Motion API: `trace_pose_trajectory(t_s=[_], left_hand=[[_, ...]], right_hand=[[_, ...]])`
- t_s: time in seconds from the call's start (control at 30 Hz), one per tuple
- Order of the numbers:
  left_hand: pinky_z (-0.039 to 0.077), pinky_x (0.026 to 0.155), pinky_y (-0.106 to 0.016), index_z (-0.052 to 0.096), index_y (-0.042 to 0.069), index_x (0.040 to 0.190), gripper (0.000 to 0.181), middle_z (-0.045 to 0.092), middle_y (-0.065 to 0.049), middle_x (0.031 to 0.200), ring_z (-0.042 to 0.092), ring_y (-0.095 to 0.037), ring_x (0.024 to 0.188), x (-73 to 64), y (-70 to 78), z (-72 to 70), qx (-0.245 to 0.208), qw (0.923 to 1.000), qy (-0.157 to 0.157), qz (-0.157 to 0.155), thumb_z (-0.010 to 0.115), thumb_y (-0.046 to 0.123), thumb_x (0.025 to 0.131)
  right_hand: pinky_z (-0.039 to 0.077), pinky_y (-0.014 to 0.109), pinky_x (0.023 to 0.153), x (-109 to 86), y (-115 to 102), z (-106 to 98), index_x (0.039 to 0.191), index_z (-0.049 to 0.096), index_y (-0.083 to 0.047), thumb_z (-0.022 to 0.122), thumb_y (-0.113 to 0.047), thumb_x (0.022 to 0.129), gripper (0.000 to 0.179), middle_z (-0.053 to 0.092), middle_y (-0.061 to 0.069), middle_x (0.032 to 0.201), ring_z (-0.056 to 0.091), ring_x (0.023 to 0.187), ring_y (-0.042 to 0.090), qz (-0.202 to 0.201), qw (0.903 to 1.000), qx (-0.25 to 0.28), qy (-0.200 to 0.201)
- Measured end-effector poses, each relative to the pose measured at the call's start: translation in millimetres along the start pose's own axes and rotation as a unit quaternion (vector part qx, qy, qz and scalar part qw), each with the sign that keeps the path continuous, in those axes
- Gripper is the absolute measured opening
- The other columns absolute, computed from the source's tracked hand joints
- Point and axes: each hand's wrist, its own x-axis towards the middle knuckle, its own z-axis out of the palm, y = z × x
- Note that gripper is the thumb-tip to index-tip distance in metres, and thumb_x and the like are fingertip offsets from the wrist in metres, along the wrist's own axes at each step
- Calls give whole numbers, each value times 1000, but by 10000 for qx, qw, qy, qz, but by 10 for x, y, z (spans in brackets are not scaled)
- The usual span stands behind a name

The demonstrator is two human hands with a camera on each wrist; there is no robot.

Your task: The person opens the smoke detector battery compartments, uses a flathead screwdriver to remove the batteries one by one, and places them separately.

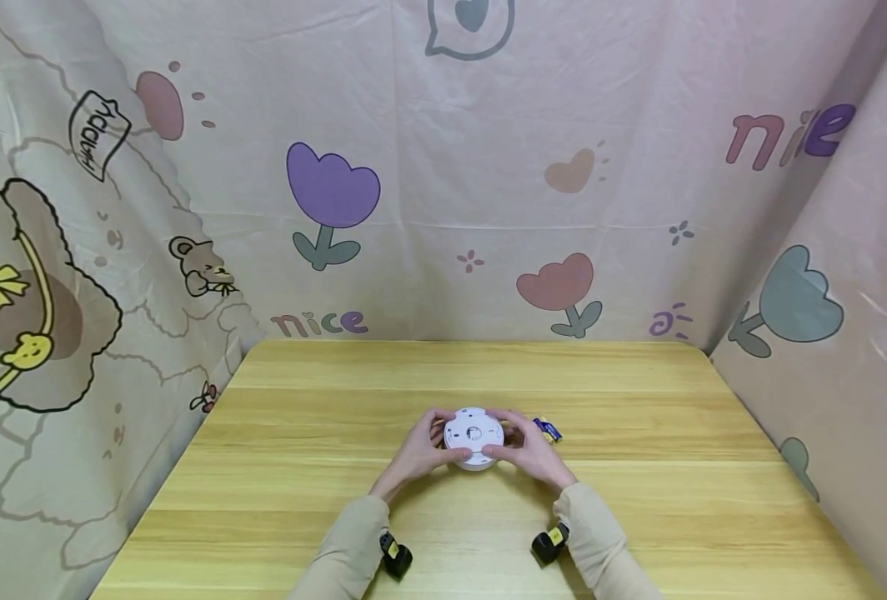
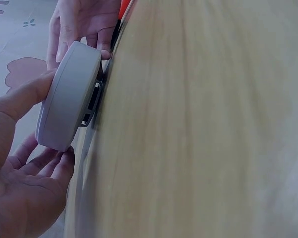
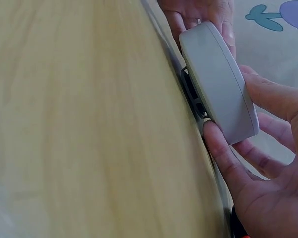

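A round white device (image 1: 474,437) with small dark printed marks on its face is held between both hands. My left hand (image 1: 418,450) grips its left side, the thumb on the near part of the face and fingers around the far rim. My right hand (image 1: 531,452) grips the right side in the same way. Both wrist views show the device's smooth side wall (image 2: 72,96) and a dark bracket (image 3: 192,94) on its underside, close to the table. Whether the bracket touches the table, I cannot tell. Just right of my right hand lie blue-and-yellow batteries (image 1: 547,429).
The wooden table (image 1: 293,467) ends at a printed cloth backdrop (image 1: 443,167), which also hangs at both sides. A black wrist camera (image 1: 396,557) sits by the left sleeve, another (image 1: 550,544) by the right. Something red (image 2: 124,7) shows behind the right hand.
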Motion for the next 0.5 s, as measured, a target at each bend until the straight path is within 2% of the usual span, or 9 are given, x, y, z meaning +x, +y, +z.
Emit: trace_pose_trajectory(t_s=[0.4, 0.5], left_hand=[[33, 107, -41, 44, 8, 118, 66, 42, -16, 134, 40, -31, 126, 5, -21, -3, 47, 10000, 27, 7, 77, 32, 66], [33, 107, -43, 45, 6, 119, 62, 43, -18, 133, 40, -33, 125, -17, 28, -14, -50, 10000, 0, 58, 75, 27, 69]], right_hand=[[49, 31, 88, -7, -15, -2, 130, 43, -17, 72, -32, 72, 67, 53, 6, 122, 57, 102, 22, 203, 9997, 109, -65], [48, 35, 90, -16, -57, -6, 131, 43, -16, 71, -30, 72, 66, 53, 8, 124, 56, 103, 24, 206, 9997, 137, -94]])
